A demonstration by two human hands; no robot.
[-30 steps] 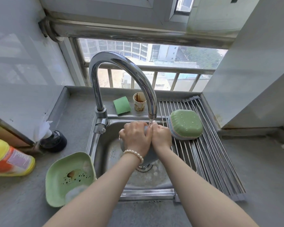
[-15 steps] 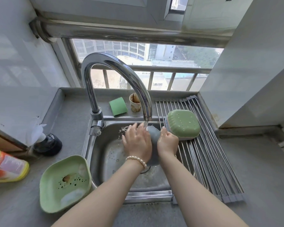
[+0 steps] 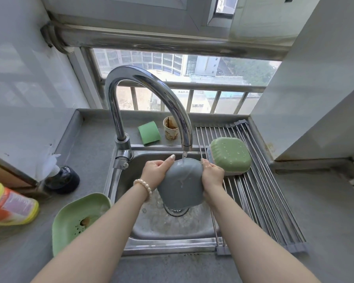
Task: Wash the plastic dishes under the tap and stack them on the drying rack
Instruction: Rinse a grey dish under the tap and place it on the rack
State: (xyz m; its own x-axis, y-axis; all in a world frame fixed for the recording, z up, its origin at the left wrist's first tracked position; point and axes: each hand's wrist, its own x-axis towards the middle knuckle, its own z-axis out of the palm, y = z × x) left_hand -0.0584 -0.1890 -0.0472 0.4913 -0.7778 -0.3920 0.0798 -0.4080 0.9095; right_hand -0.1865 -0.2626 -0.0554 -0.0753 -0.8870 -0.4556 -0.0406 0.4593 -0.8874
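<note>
Rinsing is the step in hand: the left hand (image 3: 154, 170) and right hand (image 3: 212, 175) grip opposite edges of the grey plastic dish (image 3: 181, 183) under the tap (image 3: 147, 103) spout, and next it likely needs stacking beside the green dish (image 3: 230, 155) on the drying rack (image 3: 260, 201).

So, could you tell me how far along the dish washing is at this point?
Done: a green dish sits upside down on the drying rack, atop what looks like another. In hand: left hand and right hand hold a grey dish under the running tap. Left: the soiled green dish on the counter.
</note>
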